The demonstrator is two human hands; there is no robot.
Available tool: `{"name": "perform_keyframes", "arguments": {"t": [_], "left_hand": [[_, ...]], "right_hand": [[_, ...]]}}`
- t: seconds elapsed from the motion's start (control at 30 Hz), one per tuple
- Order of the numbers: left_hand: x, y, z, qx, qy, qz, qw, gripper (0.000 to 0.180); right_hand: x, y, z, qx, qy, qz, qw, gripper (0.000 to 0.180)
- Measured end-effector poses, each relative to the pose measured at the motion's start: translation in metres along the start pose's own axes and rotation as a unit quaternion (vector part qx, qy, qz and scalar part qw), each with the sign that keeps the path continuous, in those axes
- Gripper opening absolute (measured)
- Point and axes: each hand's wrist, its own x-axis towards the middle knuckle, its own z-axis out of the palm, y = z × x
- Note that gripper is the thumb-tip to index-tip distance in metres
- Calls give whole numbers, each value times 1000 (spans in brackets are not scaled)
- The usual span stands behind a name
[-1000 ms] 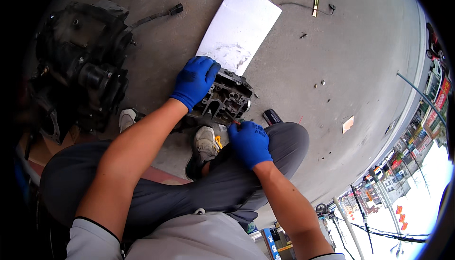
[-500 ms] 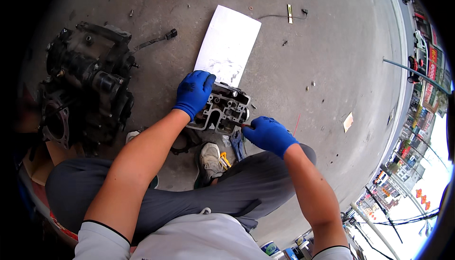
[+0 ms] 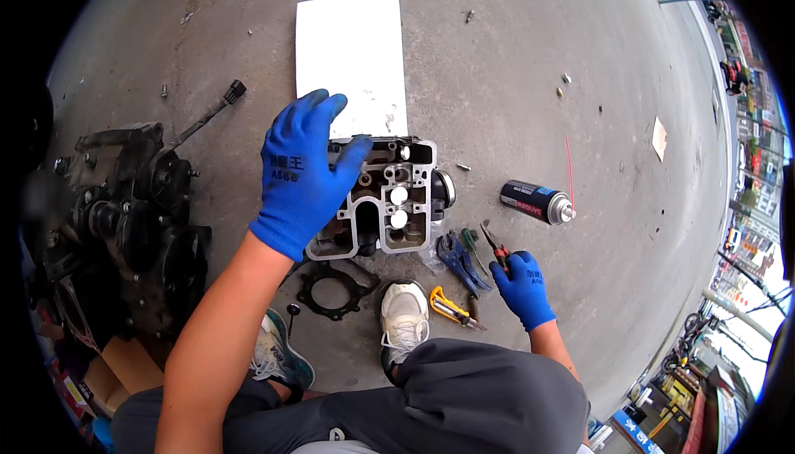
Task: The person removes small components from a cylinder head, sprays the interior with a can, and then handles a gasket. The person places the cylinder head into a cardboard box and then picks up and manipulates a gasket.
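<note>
A metal engine cylinder head (image 3: 393,201) lies on the concrete floor in front of me. My left hand (image 3: 305,172), in a blue glove, rests on its left side and grips its edge. My right hand (image 3: 523,287), also gloved in blue, is lower right on the floor, its fingers closed around the red-and-black handles of small pliers (image 3: 495,249). Beside that hand lie blue-handled pliers (image 3: 460,262) and a yellow utility knife (image 3: 450,305).
A white sheet (image 3: 351,61) lies beyond the cylinder head. A spray can (image 3: 535,201) lies to the right. A dark engine block (image 3: 124,230) sits at the left. A black gasket (image 3: 331,290) lies by my white shoe (image 3: 403,317). Small screws are scattered on the floor.
My right hand has left the cylinder head and moved down right to the tools, closing on the small pliers. My left hand stays on the cylinder head. The view has shifted.
</note>
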Motion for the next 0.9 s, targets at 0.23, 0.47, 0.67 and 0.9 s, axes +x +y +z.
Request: {"name": "perform_keyframes", "arguments": {"t": [0.23,0.47,0.67,0.9], "left_hand": [[12,88,-21,50,-187,70,979,54],[-17,126,-5,182,-320,41,929,117],[-22,135,8,169,-304,57,936,115],[14,95,-82,-63,-293,65,952,101]], "right_hand": [[46,-24,-13,95,228,-91,965,24],[135,-96,-34,451,-95,-17,887,43],[124,-117,-43,517,-108,49,848,53],[105,-178,-105,491,-145,-96,854,68]]}}
